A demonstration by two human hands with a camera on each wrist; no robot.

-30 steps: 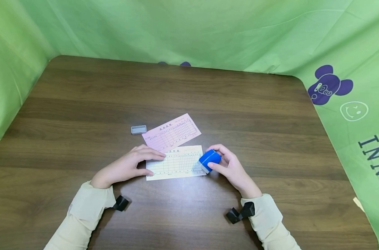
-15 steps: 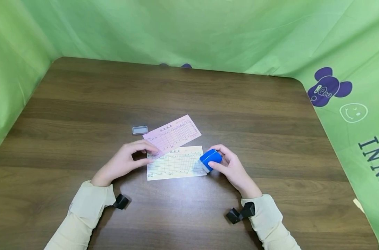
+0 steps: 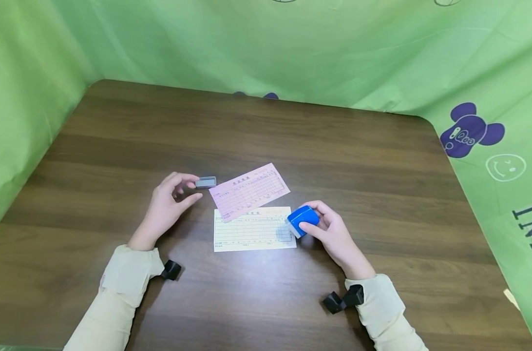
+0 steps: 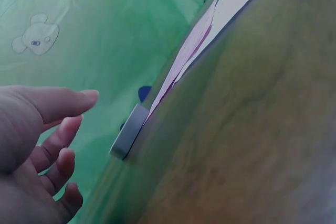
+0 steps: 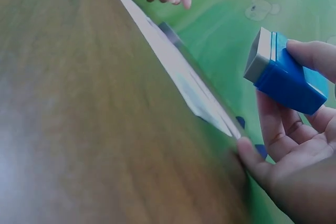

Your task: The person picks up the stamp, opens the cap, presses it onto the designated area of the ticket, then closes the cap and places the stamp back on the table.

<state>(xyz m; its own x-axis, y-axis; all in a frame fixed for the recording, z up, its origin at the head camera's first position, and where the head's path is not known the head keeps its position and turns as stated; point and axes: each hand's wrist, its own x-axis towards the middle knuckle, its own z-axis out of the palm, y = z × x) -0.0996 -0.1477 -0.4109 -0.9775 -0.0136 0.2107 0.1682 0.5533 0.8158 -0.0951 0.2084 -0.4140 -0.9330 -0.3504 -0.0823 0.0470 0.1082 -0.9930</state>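
Observation:
My right hand (image 3: pixel 336 233) pinches a blue stamp (image 3: pixel 303 220) between thumb and fingers, just over the right edge of a white printed form (image 3: pixel 253 239). In the right wrist view, the stamp's pale end (image 5: pixel 256 59) is tilted up and to the left. A faint bluish patch shows on the form near the stamp. My left hand (image 3: pixel 166 207) reaches toward a small grey rectangular cap (image 3: pixel 206 182), its thumb and fingers apart. In the left wrist view, a gap shows between the fingertips (image 4: pixel 90 97) and the cap.
A pink printed form (image 3: pixel 250 190) lies at a slant, its lower corner over the white form. Both rest on a brown wooden table (image 3: pixel 257 131). Green cloth (image 3: pixel 292 48) hangs behind and along the sides. Each wrist carries a black camera mount.
My left hand has lifted off the forms and moved up and left to beside the cap. The right hand keeps holding the stamp at the form's right edge. The view has shifted slightly.

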